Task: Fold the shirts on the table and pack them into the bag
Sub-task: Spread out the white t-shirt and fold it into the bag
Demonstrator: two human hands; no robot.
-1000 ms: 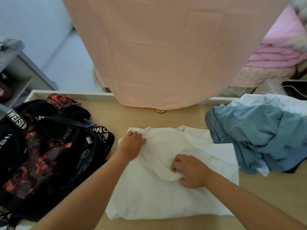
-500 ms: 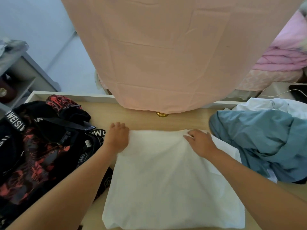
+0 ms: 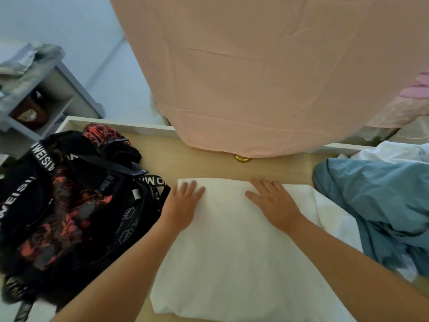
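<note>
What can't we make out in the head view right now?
- White shirt: near edge cut by the frame bottom; folds underneath hidden.
- Backpack: opening not visible, left side cut off.
- Blue shirt: bunched, cropped at right.
- Brass object: mostly under the peach cloth.

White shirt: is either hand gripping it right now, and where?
Neither grips it. The left hand and right hand lie flat, fingers spread, pressing the far end of the white shirt onto the table.

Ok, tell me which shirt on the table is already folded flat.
The white shirt in the middle, under the left hand and right hand. The blue shirt on the right lies crumpled in a heap, with more white cloth bunched behind it.
</note>
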